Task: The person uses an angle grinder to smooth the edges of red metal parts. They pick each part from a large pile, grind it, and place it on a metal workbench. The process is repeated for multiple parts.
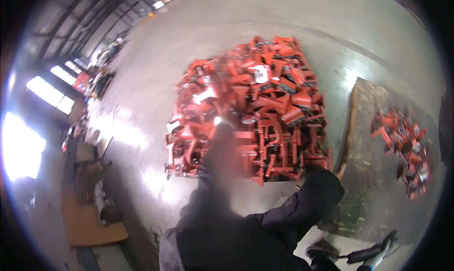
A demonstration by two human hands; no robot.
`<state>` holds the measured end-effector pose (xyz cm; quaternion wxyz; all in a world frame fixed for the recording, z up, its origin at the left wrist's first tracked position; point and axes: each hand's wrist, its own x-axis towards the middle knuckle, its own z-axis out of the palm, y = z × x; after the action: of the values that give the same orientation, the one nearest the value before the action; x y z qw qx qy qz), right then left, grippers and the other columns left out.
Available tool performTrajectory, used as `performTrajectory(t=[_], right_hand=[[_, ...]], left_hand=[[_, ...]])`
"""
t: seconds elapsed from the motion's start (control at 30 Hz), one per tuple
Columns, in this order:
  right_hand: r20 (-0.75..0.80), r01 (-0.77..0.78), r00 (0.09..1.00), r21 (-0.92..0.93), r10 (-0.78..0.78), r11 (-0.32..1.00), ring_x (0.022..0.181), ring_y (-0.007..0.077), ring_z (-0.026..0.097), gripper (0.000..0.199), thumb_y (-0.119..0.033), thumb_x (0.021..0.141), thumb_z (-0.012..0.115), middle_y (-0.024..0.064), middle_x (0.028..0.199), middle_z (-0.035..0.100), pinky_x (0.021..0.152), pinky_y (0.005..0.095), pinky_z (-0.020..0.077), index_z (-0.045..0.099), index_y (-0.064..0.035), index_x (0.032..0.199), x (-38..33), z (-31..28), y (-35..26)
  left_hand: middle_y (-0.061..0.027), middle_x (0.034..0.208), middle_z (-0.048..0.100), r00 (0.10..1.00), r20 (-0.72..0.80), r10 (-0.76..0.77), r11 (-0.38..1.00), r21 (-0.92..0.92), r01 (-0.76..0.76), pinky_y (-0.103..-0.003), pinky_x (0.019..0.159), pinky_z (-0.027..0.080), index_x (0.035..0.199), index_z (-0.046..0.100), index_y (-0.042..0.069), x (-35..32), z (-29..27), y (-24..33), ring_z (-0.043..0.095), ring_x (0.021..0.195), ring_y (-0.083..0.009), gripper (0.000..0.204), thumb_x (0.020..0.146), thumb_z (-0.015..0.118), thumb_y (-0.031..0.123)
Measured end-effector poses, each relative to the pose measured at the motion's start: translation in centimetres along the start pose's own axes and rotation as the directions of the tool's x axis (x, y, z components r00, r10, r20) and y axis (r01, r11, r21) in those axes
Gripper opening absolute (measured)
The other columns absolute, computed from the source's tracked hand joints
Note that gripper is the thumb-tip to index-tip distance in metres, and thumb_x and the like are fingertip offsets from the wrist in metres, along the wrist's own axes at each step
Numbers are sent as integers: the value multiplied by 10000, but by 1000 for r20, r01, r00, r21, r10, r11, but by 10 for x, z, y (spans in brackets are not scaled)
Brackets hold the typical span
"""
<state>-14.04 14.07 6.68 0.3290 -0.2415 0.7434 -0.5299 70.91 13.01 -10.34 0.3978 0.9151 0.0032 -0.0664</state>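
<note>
My left arm, in a dark sleeve, reaches forward over a large heap of red parts. A blur covers this arm, and only a pale patch shows at the tip of my left hand, among the parts; its fingers are smeared. On the right, a bent dark sleeve lies by the heap's near corner, with no hand visible at its end. A white-gloved hand grips a long black tool near the lower right edge. I cannot tell whether that hand is mine.
A dark worn board or mat lies right of the heap, with a smaller group of red parts on it. A brown-topped table stands at the lower left. A shoe shows on the floor. Bright windows line the left wall.
</note>
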Motion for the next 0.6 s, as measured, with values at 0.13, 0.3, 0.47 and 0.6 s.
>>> performTrajectory(t=[0.13,0.3,0.47,0.6], right_hand=[[98,79,993,-72,-72,994,1460,318,446,566,-345,1030,579,180,1574,502,1216,491,340,580,8,1472,-22,-22,-24],[136,86,987,45,-91,995,1049,155,530,508,-374,1013,660,21,1248,622,951,344,439,629,-106,1444,9,-47,3],[201,-74,979,204,32,976,666,108,473,197,-327,959,770,-57,765,524,628,294,402,773,-143,1030,36,-39,57],[117,-47,993,188,25,981,807,154,647,287,-284,906,799,42,920,665,695,354,535,710,-94,1102,38,-47,-15]], left_hand=[[-132,990,746,991,-135,-20,993,115,36,-418,809,577,1139,701,52,-58,32,7,721,892,-291,389,875,761,332],[-140,1010,747,986,-161,34,983,182,-4,-427,810,578,1143,703,51,-125,74,14,721,902,-297,418,847,785,335],[-148,1029,748,879,-190,438,866,352,-355,-436,811,579,1147,704,50,-124,108,69,720,913,-303,448,819,809,338],[-137,1076,745,393,606,692,592,-164,-789,-396,851,581,1237,661,8,-304,160,192,715,918,-258,410,902,763,222]])
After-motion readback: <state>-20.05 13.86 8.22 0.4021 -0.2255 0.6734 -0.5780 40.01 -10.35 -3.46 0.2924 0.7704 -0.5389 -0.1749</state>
